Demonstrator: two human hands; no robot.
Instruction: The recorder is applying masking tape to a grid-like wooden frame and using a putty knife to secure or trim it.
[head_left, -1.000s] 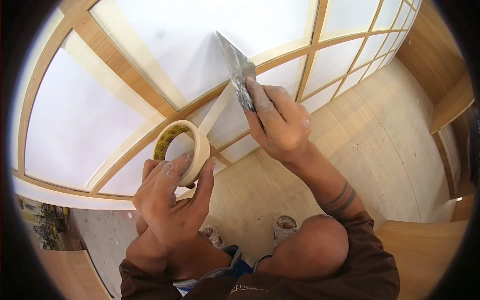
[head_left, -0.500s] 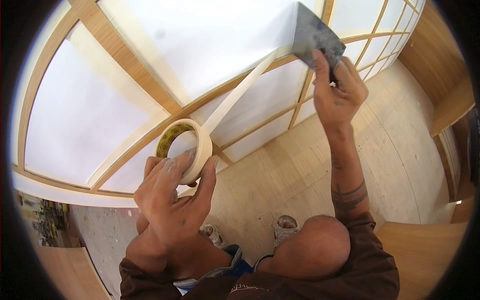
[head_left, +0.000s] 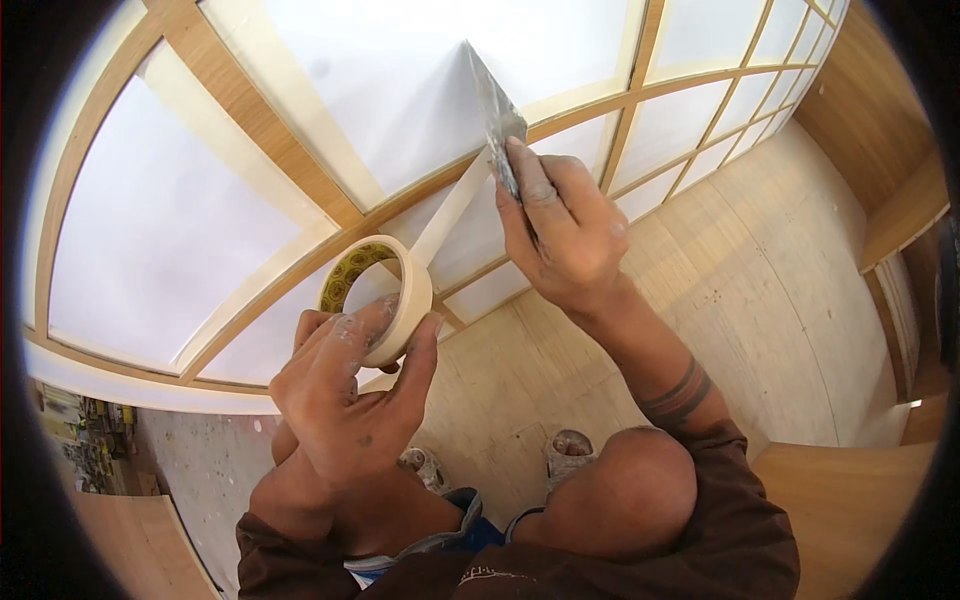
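Note:
My left hand (head_left: 355,385) is closed round a roll of cream masking tape (head_left: 418,305), with the fingers through its core. A strip of tape (head_left: 452,215) runs up from the roll toward the panel's wooden bar. In my right hand (head_left: 565,230) is a flat grey metal scraper (head_left: 498,112), gripped at its lower end. The blade is tilted, and its edge lies at the upper end of the tape strip. Behind both hands spreads a wooden lattice frame (head_left: 265,125) with white panes (head_left: 390,80). Cream tape (head_left: 580,97) lines the edges of several panes.
Below the lattice is a pale plywood floor (head_left: 780,270). Brown wooden boards (head_left: 840,490) stand at the right. Various small items (head_left: 105,440) sit at the far left, by a grey speckled floor (head_left: 215,470). My knee (head_left: 620,490) and sandalled feet (head_left: 570,450) are below my hands.
My right hand has moved left and toward the roll, turning the scraper more edge-on. The visible free strip of tape is shorter. My left hand with the roll has hardly moved.

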